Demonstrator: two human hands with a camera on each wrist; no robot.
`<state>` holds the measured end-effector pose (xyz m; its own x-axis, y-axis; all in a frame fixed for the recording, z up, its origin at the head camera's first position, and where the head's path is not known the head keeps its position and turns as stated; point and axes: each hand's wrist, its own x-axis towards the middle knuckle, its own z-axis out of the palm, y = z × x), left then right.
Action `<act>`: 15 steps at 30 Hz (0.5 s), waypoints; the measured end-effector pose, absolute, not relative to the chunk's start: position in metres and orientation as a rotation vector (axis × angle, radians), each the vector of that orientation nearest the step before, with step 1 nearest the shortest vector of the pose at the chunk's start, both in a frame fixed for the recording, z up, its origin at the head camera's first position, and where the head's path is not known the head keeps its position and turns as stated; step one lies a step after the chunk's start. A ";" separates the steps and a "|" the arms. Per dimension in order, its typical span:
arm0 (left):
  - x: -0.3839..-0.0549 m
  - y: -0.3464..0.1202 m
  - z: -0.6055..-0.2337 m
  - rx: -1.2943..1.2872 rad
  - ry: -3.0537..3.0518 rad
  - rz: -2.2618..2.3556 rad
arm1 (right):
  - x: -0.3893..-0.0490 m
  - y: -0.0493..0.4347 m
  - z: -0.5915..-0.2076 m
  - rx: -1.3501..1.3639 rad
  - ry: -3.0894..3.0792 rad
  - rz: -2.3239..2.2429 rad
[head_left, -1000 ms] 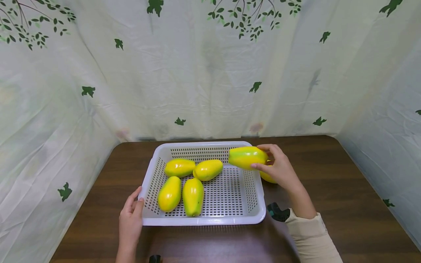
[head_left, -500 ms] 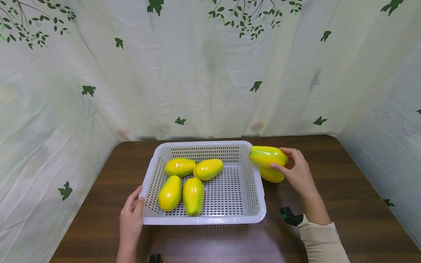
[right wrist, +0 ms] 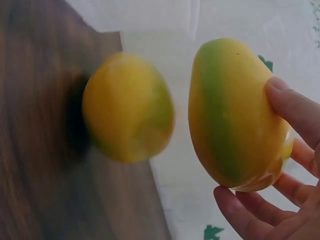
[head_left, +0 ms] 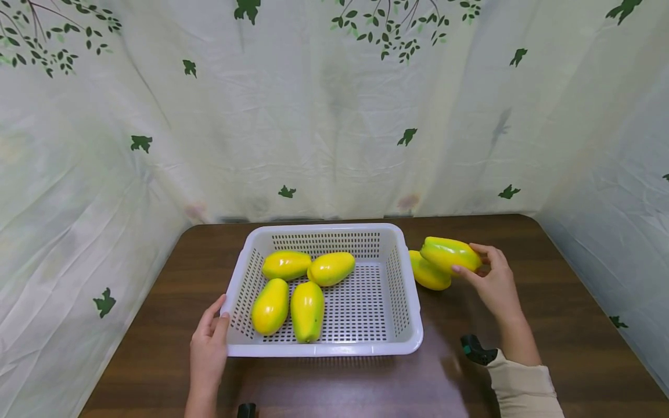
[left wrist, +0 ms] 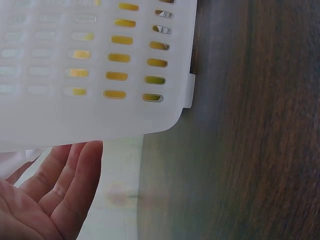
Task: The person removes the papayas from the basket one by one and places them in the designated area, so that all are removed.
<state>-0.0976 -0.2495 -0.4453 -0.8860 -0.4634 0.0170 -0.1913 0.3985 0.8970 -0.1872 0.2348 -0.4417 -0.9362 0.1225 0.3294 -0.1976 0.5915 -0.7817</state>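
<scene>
Papaya point(head_left: 448, 253) shifted right, away from the white basket point(head_left: 324, 349) — right fingers point(right wrist: 242, 212) grasping it, left fingers point(left wrist: 85, 177) extended against the basket

Glare spots the yellow fruits point(head_left: 307, 313); wrist views look dimmer.

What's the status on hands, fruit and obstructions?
Left hand touching white perforated plastic basket. Right hand gripping glossy yellow-green oblong fruit above brown wood-grain table. Possibly in the way: second yellow-green oblong fruit, right of basket.

Left grip point(left wrist: 54, 197) touching slotted white basket point(left wrist: 75, 116); brown table point(left wrist: 265, 150).
</scene>
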 end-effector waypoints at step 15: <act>-0.097 -0.249 -0.449 0.559 -2.371 -1.464 | -0.188 0.263 -0.470 -0.111 -2.459 1.264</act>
<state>-0.0972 -0.2494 -0.4486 -0.8798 -0.4729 0.0483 -0.1686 0.4054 0.8985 -0.1879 0.2628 -0.4697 -0.9276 0.2362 0.2895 -0.0980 0.5939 -0.7985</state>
